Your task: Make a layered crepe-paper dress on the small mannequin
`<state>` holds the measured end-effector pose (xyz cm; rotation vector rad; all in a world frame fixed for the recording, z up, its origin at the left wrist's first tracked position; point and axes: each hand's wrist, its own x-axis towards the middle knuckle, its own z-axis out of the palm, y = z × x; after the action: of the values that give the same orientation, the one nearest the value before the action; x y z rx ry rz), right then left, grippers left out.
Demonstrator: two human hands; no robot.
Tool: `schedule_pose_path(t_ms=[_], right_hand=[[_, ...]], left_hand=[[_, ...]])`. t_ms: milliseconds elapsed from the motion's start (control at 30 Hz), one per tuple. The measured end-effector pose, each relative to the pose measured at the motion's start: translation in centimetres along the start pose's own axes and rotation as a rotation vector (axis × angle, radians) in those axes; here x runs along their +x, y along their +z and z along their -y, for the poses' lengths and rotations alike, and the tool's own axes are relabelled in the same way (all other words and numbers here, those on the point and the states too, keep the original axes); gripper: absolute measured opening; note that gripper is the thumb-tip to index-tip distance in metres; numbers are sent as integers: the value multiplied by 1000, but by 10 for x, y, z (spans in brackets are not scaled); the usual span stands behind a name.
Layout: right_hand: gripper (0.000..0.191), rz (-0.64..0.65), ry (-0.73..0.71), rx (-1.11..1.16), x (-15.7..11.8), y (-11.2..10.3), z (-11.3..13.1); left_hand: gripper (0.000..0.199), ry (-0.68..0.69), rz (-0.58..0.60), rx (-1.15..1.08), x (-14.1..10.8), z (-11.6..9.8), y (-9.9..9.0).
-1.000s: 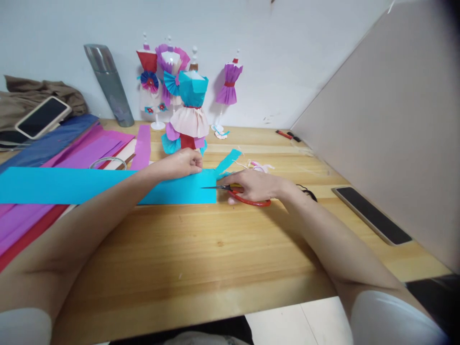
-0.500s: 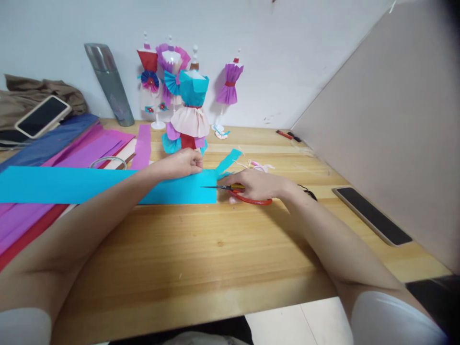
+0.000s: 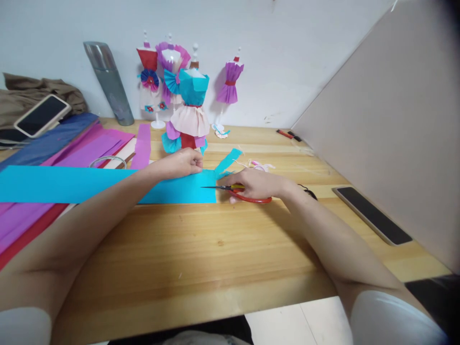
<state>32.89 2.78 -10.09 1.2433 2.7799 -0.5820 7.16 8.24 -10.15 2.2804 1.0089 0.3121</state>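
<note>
A long strip of bright blue crepe paper (image 3: pixel 179 190) lies across the left half of the table. At its upper edge, near the right end, my left hand (image 3: pixel 185 163) is closed with its fingertips on the paper. My right hand (image 3: pixel 257 184) grips red-handled scissors (image 3: pixel 251 197). Their dark blades point left and overlap the strip's right end; they look nearly closed. Just behind that end rests a narrow blue paper scrap (image 3: pixel 228 160). Behind my left hand stands a small dress form (image 3: pixel 194 91) in a blue and pale pink paper dress.
More dress forms (image 3: pixel 230 84) stand against the wall. On the left are purple paper sheets (image 3: pixel 89 148), a roll of tape (image 3: pixel 108 162), a bottle (image 3: pixel 111 84) and a phone (image 3: pixel 43 115). Another phone (image 3: pixel 372 215) lies at right by a partition (image 3: pixel 395 120).
</note>
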Motion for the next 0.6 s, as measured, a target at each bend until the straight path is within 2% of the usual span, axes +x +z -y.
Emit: schedule_pose_path(t_ms=[233, 433, 600], right_hand=[[44, 29, 25, -6, 2, -1, -2], [49, 55, 65, -2, 1, -3, 0], [49, 22, 51, 21, 1, -1, 0]], left_hand=[[7, 26, -7, 0, 0, 1, 1], [7, -3, 0, -12, 1, 1, 0], [6, -10, 7, -8, 0, 0, -1]])
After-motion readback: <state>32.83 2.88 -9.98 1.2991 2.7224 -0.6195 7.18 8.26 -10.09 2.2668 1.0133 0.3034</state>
